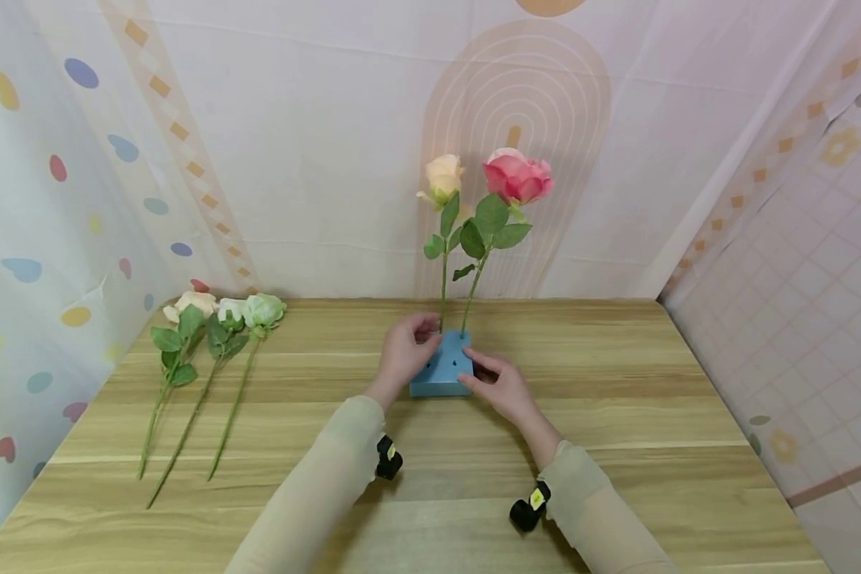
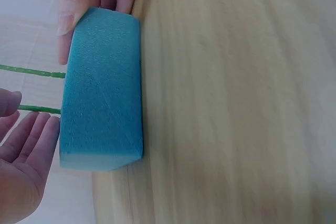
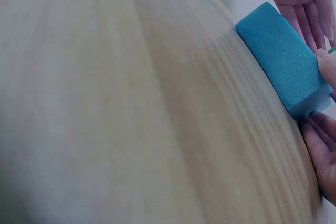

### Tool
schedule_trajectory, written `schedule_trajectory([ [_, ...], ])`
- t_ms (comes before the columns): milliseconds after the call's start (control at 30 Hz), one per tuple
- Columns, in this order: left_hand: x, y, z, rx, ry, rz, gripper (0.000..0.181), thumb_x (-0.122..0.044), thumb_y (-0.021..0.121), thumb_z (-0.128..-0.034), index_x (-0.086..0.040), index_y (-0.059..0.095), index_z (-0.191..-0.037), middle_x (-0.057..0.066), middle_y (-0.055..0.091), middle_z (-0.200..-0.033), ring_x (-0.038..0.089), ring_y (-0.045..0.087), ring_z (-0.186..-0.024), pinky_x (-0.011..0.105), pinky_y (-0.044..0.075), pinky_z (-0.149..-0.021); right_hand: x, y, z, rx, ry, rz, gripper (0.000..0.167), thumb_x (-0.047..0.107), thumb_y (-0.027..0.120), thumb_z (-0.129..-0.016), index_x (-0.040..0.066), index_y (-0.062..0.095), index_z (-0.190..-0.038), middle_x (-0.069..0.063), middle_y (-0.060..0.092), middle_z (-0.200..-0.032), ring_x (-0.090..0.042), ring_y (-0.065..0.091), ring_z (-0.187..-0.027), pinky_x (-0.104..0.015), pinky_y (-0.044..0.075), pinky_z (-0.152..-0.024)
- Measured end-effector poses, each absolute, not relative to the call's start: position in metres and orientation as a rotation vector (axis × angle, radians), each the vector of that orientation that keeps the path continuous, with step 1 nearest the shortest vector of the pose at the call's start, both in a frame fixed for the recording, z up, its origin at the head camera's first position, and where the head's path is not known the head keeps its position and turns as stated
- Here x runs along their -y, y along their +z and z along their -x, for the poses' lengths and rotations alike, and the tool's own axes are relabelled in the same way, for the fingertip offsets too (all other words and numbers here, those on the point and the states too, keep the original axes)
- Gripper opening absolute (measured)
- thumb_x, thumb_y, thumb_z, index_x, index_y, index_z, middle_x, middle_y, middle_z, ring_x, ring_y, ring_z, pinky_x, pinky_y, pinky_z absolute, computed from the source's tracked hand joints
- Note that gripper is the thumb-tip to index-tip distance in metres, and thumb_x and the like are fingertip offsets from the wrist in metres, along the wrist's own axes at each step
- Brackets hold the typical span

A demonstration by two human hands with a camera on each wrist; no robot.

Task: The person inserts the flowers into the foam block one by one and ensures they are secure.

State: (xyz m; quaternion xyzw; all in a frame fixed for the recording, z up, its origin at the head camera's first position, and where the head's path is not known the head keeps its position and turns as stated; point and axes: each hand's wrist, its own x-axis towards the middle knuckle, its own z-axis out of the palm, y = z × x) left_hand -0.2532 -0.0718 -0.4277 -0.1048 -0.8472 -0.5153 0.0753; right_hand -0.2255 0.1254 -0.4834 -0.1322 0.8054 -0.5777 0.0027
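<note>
A blue block [image 1: 441, 388], foam-like in the left wrist view, rests on the wooden table with small holes in its top. From its back part rise a peach rose [image 1: 444, 177] and a deep pink rose [image 1: 518, 175] on green stems. My left hand [image 1: 404, 351] is at the block's left back; its thumb and fingers [image 2: 39, 142] close about the lower stem of the peach rose. With thumb and fingers, my right hand [image 1: 504, 388] grips the block's right end. In the right wrist view the block [image 3: 283, 59] partly hides both hands.
Left on the table lie several cut artificial roses: a peach one [image 1: 194, 303], a white one [image 1: 231, 309] and a pale green one [image 1: 264, 311], stems toward the front. A patterned curtain [image 1: 330, 159] hangs behind the table's back edge. Black wrist cameras are strapped to both sleeves.
</note>
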Motion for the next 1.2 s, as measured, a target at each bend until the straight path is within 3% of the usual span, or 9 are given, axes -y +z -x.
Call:
schedule_trajectory([
  [600,0.103,-0.435,0.200,2.541,-1.588,0.607,0.029,0.000,0.070,-0.0905,0.004,0.066,-0.119,0.012,0.072,-0.103,0.026,0.068,-0.094,0.042,0.055,-0.086,-0.125,-0.485,0.224,-2.537,-1.790,0.374,0.048,0.019,0.076,-0.090,0.014,0.062,-0.136,-0.013,0.058,-0.136,-0.026,0.055,-0.124,-0.036,0.049,-0.098],
  [800,0.124,-0.440,0.186,2.545,-1.668,0.650,0.032,0.002,0.069,-0.0902,0.005,0.064,-0.121,0.015,0.072,-0.102,0.027,0.068,-0.096,0.038,0.054,-0.085,-0.125,-0.485,0.224,-2.520,-1.792,0.370,0.048,0.020,0.076,-0.090,0.015,0.062,-0.136,-0.012,0.057,-0.137,-0.026,0.054,-0.125,-0.037,0.049,-0.098],
  [1200,0.187,-0.446,0.175,2.658,-1.678,0.482,0.039,-0.009,0.071,-0.0919,0.003,0.062,-0.128,0.013,0.071,-0.103,0.023,0.065,-0.093,0.028,0.053,-0.078,-0.126,-0.484,0.224,-2.529,-1.777,0.400,0.050,0.019,0.075,-0.091,0.012,0.060,-0.138,-0.016,0.054,-0.139,-0.030,0.052,-0.126,-0.044,0.047,-0.100],
])
